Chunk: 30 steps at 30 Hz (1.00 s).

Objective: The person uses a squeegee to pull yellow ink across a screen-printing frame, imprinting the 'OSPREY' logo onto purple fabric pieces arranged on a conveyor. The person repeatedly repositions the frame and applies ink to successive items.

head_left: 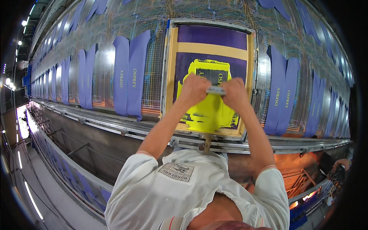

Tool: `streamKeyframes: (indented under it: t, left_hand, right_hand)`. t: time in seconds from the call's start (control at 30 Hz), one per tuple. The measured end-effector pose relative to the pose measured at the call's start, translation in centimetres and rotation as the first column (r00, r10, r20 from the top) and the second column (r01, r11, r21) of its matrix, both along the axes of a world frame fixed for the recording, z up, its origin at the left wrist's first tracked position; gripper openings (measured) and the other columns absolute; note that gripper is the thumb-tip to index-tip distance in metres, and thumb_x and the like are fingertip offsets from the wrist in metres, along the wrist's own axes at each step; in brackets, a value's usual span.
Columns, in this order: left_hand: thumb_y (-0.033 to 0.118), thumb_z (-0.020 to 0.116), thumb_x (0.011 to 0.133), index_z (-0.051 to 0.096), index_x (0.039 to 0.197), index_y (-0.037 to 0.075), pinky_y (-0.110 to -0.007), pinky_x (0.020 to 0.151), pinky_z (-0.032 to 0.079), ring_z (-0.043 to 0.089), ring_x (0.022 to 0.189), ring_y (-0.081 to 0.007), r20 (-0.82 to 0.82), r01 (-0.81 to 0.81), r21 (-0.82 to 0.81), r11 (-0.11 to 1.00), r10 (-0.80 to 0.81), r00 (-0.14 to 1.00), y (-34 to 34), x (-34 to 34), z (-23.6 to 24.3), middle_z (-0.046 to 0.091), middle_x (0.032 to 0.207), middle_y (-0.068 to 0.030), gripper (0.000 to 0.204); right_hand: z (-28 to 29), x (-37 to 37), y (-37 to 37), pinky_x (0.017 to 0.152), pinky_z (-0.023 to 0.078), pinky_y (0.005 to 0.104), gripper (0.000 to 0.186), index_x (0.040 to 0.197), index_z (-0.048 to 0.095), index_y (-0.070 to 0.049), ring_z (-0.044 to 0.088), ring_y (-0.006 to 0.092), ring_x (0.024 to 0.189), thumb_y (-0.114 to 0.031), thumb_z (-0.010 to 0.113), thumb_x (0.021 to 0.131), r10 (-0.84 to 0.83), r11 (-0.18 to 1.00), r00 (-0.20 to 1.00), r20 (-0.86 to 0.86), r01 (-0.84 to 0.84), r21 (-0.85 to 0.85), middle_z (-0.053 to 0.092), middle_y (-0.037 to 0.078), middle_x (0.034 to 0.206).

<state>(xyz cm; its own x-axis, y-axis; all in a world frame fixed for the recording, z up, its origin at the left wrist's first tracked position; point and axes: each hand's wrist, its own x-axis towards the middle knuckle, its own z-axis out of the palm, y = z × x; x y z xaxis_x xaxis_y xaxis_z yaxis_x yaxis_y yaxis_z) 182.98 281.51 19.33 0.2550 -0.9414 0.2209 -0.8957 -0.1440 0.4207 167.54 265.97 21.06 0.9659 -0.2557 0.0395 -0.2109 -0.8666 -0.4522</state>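
A squeegee [216, 90] with a pale grey holder stands across a framed printing screen [249, 57]. My left hand [194, 90] is closed round its left end, and my right hand [235, 93] round its right end. Bright yellow ink [205, 109] lies thick on the mesh beneath and nearer to me, with ragged edges at both sides. Just beyond the squeegee, a dark wiped patch of mesh [211, 74] shows lettering inside the yellow border. Tan tape [209, 50] crosses the purple screen. My fingers hide most of the squeegee's ends, and its blade edge is not visible.
Purple cut fabric pieces [132, 73] lie in pairs on the long, line-streaked table, more [281, 92] to the right. A metal rail [99, 122] runs along the near edge, with a bracket [207, 142] below the frame. A person's arm [340, 165] shows at far right.
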Motion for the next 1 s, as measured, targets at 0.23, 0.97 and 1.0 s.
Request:
streamKeyframes:
  t: [0.23, 0.97, 1.0]
  left_hand:
    - [0.012, 0.072, 0.071, 0.064, 0.072, 0.017, -0.041, 0.069, 0.043, 0.065, 0.069, -0.0269, -0.029, 0.001, 0.022, 1.000, 0.000, 1.000, 4.6, -3.9, 1.3, 0.065, 0.069, -0.0031, 0.010]
    - [0.010, 0.077, 0.063, 0.067, 0.079, 0.016, -0.040, 0.072, 0.044, 0.065, 0.074, -0.0239, -0.052, -0.004, 0.082, 0.997, 0.008, 0.999, 5.7, -4.5, 1.1, 0.067, 0.078, -0.0009, 0.019]
    - [0.009, 0.077, 0.062, 0.068, 0.082, 0.015, -0.040, 0.074, 0.044, 0.065, 0.076, -0.0232, -0.014, -0.020, 0.025, 0.999, 0.021, 1.000, 6.3, -5.1, 1.2, 0.067, 0.081, -0.0005, 0.022]
  right_hand:
    - [1.3, -4.1, 4.1, 0.091, 0.046, 0.0444, 0.015, 0.084, 0.067, -0.012, 0.065, 0.0296, 0.084, -0.010, 0.074, 0.070, 0.040, 0.999, 0.999, -0.026, -0.041, -0.030, 0.066, 0.009, 0.080]
    - [2.4, -3.8, 5.4, 0.094, 0.047, 0.0441, 0.024, 0.098, 0.070, -0.009, 0.065, 0.0352, 0.100, -0.022, 0.078, 0.079, 0.038, 0.998, 0.971, -0.237, -0.027, 0.048, 0.071, 0.014, 0.095]
    - [2.7, -4.8, 5.5, 0.096, 0.047, 0.0442, 0.029, 0.103, 0.070, -0.009, 0.064, 0.0354, 0.104, -0.024, 0.078, 0.080, 0.009, 0.990, 0.990, -0.139, 0.011, 0.142, 0.071, 0.014, 0.100]
